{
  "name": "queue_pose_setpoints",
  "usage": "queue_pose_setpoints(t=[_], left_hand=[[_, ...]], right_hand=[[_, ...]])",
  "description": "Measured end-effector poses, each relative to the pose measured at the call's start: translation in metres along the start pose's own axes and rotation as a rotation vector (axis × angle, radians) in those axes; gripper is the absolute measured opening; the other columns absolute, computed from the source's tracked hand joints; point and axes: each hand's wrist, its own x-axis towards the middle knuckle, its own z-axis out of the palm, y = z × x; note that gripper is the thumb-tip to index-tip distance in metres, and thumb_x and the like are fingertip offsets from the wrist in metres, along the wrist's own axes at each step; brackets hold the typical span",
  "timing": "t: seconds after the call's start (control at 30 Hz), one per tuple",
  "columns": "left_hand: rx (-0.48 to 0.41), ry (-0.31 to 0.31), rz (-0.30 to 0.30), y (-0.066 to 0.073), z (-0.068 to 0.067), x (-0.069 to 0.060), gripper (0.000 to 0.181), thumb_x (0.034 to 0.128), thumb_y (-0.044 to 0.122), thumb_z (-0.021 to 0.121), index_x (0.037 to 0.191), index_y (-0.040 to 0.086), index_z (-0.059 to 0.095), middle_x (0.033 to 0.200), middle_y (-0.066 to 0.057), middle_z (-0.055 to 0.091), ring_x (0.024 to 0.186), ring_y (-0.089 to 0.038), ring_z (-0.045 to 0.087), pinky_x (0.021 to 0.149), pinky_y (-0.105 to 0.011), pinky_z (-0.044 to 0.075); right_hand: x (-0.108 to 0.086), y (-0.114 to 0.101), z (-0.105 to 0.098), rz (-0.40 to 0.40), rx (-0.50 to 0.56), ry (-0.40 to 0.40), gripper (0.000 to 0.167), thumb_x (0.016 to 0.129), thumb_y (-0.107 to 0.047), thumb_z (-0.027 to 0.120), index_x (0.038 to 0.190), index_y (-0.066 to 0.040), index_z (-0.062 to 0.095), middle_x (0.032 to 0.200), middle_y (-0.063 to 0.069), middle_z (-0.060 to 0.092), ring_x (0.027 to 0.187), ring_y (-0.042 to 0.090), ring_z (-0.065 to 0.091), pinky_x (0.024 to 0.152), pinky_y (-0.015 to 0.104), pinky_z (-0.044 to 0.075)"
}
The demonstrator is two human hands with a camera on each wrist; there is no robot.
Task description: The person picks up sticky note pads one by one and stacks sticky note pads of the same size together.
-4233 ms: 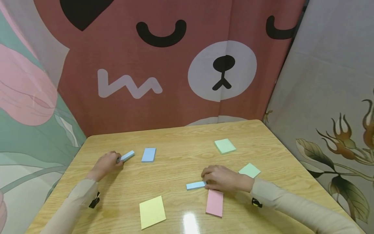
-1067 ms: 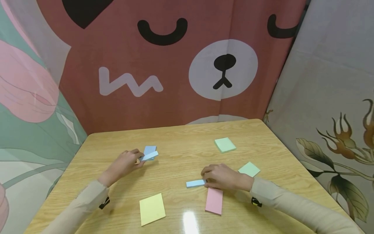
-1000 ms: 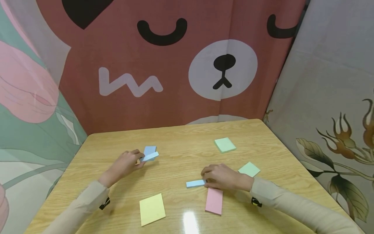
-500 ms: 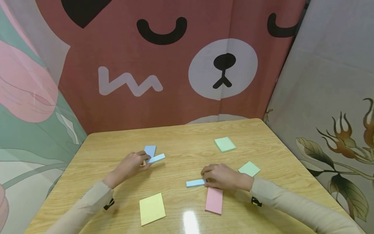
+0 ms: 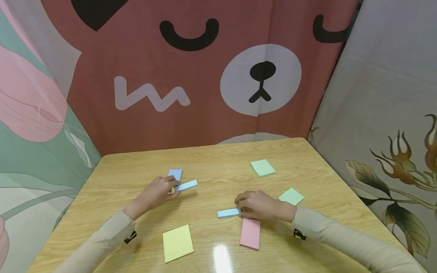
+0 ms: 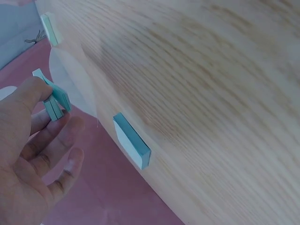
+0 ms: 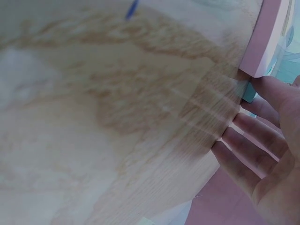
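My left hand pinches a narrow light-blue sticky-note pad between thumb and fingers, over the near end of a wider blue pad. In the left wrist view the pinched pad looks parted into two leaves, raised off the table; the wider pad lies apart from it. My right hand holds one end of another narrow light-blue pad at table level. Just below that hand lies a pink pad. The right wrist view shows only a bit of the narrow pad beneath the thumb.
A yellow pad lies near the front of the wooden table. One green pad sits at the back right, another green pad beyond the right wrist. Printed curtains stand behind and beside the table.
From the left side of the table, my left hand has carried the narrow pad rightward, across the wider blue pad, slowing lately. My right hand and its pad have stayed in place.
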Motion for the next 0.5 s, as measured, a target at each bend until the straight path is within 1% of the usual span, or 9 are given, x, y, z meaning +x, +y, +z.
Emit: queue_pose_setpoints(t=[0.1,0.2,0.33,0.4,0.5], left_hand=[[0.004,-0.02,-0.001,0.002,0.0,0.003,0.015,0.0863,0.014,0.077,0.094,0.002,0.074,0.082,-0.003,0.064,0.058,-0.005,0.053,0.059,-0.031,0.05],[0.008,-0.026,0.008,0.004,0.001,0.005,0.016,0.0865,0.014,0.077,0.095,0.002,0.074,0.082,-0.003,0.064,0.057,-0.003,0.047,0.058,-0.031,0.049],[-0.005,-0.028,0.007,0.007,0.002,0.008,0.015,0.0868,0.014,0.076,0.095,0.003,0.073,0.081,-0.003,0.063,0.056,-0.002,0.045,0.055,-0.027,0.046],[-0.018,-0.033,0.003,0.009,0.002,0.009,0.014,0.0873,0.015,0.076,0.096,0.003,0.073,0.083,-0.003,0.064,0.056,-0.001,0.046,0.054,-0.024,0.045],[-0.054,-0.033,0.007,0.013,0.003,0.013,0.014,0.0878,0.014,0.075,0.096,0.003,0.073,0.086,-0.004,0.065,0.059,-0.003,0.052,0.053,-0.018,0.045]], right_hand=[[0.0,0.0,0.0,-0.001,0.004,-0.001,0.018,0.096,-0.032,0.067,0.103,-0.018,0.075,0.12,0.001,0.065,0.104,0.012,0.062,0.083,0.027,0.053],[0.0,0.0,-0.001,-0.003,0.001,0.0,0.018,0.096,-0.031,0.067,0.104,-0.017,0.075,0.119,0.001,0.065,0.103,0.011,0.062,0.083,0.027,0.053],[0.001,0.0,0.0,-0.006,0.002,0.005,0.017,0.096,-0.03,0.068,0.103,-0.017,0.075,0.119,0.001,0.065,0.103,0.011,0.062,0.082,0.026,0.053],[0.001,-0.001,0.0,-0.007,0.003,0.006,0.017,0.096,-0.03,0.068,0.103,-0.017,0.075,0.119,0.002,0.065,0.103,0.011,0.062,0.082,0.026,0.053],[0.001,-0.001,-0.001,-0.01,0.0,0.005,0.017,0.096,-0.03,0.068,0.103,-0.017,0.075,0.119,0.002,0.065,0.103,0.012,0.062,0.082,0.027,0.053]])
